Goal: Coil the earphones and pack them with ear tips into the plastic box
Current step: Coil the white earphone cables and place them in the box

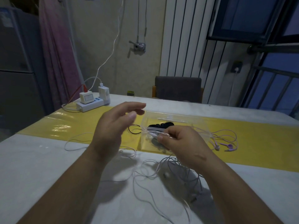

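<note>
- White cloth covers the near part of the table (48, 167). A loose tangle of white and grey earphone cords (178, 173) sprawls on it just in front of the plastic box (178, 118), uncoiled, with loops running every way.
- Right hand (182, 143), raised against the near wall of the box, pinches a short white cord end (152, 134) between thumb and forefinger. That end lies roughly level, pointing left and slightly away from the fingertips. Its trailing cord drops into the tangle.
- Left hand (113, 128) hovers just left of the box, fingers relaxed and spread, holding nothing. It is blurred, so the fingertips are hard to make out.
- Clear and lidless, the box stands on a yellow runner (72, 123). Dark lumps (161, 125) show through its wall, too dim to identify, and the right hand hides its near right corner.
- A black cord loop (134, 130) lies touching the box's left side.
- Purple earphones (228, 145) lie just right of the box, buds nearest, cords looping away.
- Far left of the box sits a power strip (90, 105) with chargers. Behind the box stands a chair (178, 89), its lower half cut off by the table.
</note>
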Tool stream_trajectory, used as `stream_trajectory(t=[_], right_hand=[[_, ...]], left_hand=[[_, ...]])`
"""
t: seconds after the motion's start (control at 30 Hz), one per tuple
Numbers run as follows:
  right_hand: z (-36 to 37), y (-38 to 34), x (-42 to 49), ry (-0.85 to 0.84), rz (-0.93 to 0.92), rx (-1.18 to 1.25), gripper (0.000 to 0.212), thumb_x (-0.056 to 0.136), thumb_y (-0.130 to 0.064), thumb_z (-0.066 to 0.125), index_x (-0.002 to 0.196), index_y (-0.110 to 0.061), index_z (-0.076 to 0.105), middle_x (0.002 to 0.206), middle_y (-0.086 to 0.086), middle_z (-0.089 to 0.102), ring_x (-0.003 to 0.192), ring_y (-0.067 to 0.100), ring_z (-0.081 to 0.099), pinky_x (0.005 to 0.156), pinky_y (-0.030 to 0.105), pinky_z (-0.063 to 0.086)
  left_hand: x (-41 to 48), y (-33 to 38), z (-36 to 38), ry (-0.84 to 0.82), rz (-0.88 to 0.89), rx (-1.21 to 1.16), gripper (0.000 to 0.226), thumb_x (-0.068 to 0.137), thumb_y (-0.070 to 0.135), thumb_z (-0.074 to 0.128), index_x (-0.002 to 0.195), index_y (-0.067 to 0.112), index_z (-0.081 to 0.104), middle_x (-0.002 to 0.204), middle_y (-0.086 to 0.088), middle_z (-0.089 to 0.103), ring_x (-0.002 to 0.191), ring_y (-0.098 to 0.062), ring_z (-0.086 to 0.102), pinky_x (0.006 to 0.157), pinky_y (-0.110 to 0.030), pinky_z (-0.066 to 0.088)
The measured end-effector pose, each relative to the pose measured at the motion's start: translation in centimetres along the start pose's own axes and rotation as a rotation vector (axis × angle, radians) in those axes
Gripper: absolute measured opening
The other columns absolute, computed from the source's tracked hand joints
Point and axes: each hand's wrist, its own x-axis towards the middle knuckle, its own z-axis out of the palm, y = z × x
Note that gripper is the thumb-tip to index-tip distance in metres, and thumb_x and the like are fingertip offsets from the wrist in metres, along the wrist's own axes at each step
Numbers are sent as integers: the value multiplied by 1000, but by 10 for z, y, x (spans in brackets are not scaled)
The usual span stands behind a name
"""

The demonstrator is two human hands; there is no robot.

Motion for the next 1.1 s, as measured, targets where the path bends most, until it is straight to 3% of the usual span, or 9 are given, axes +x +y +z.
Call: stream_trajectory(t=[0.1, 0.2, 0.37, 0.5, 0.6, 0.73, 0.87, 0.97, 1.1], right_hand=[[1, -2, -1, -13, 6, -30, 26, 90, -38, 63, 76, -16, 66, 67, 2, 60, 57, 8, 45, 54, 29, 32], [0, -3, -1, -12, -4, -11, 22, 90, -36, 64, 77, -19, 67, 68, 0, 61, 59, 9, 47, 56, 30, 34], [-1, -3, -1, -14, -18, 82, 22, 89, -32, 66, 73, -16, 68, 62, -4, 57, 54, 5, 44, 50, 20, 31], [-2, -3, -1, -18, -16, 156, 24, 89, -29, 66, 69, -16, 66, 56, -9, 57, 52, 3, 46, 51, 20, 33], [-3, -3, -2, -38, -2, 205, 24, 90, -29, 65, 71, -16, 69, 58, -7, 60, 50, 4, 46, 51, 20, 34], [-8, -3, -4, -97, 29, 267, 25, 91, -25, 64, 80, -4, 69, 60, -2, 58, 36, 0, 38, 40, 10, 26], [-15, -2, -5, -86, 55, 272, 22, 93, -22, 62, 79, -7, 71, 60, -4, 62, 36, 0, 40, 40, 10, 27], [-17, -2, -5, -81, 67, 341, 21, 94, -16, 60, 81, -4, 71, 58, -4, 61, 37, -1, 42, 40, 9, 29], [-13, -4, -4, -112, 82, 408, 18, 95, -11, 58, 86, 0, 70, 46, -12, 55, 35, -2, 41, 39, 7, 30]], left_hand=[[-2, -6, 4, -124, 22, 359, 48, 71, 59, 57, 114, 41, 64, 104, 20, 67, 105, -3, 58, 90, -28, 44], [-2, -12, 11, -243, -24, 601, 56, 66, 67, 52, 115, 42, 63, 100, 27, 64, 105, -4, 55, 95, -43, 43], [1, -21, 10, -246, 7, 627, 27, 71, 60, 52, 84, 41, 66, 80, 22, 65, 87, -7, 59, 80, -44, 47], [1, -18, 12, -223, 27, 499, 22, 73, 57, 57, 86, 42, 66, 80, 21, 66, 85, -4, 59, 73, -38, 48], [1, -15, 11, -155, 35, 516, 3, 76, 43, 61, 76, 39, 62, 75, 18, 64, 80, -5, 58, 72, -34, 47], [4, -17, 1, 128, 58, 752, 2, 80, 33, 60, 81, 31, 61, 78, 13, 61, 83, -20, 57, 78, -44, 45], [7, -15, -11, 389, -113, 951, 3, 84, 20, 64, 86, 22, 65, 92, -4, 64, 95, -35, 53, 79, -43, 37], [7, -11, -14, 382, -245, 1067, 13, 78, 17, 61, 85, 23, 70, 92, -6, 63, 98, -35, 51, 79, -41, 36], [6, -8, -8, 217, -334, 1123, 12, 81, 31, 61, 86, 29, 71, 97, 0, 67, 101, -29, 53, 81, -38, 33]])
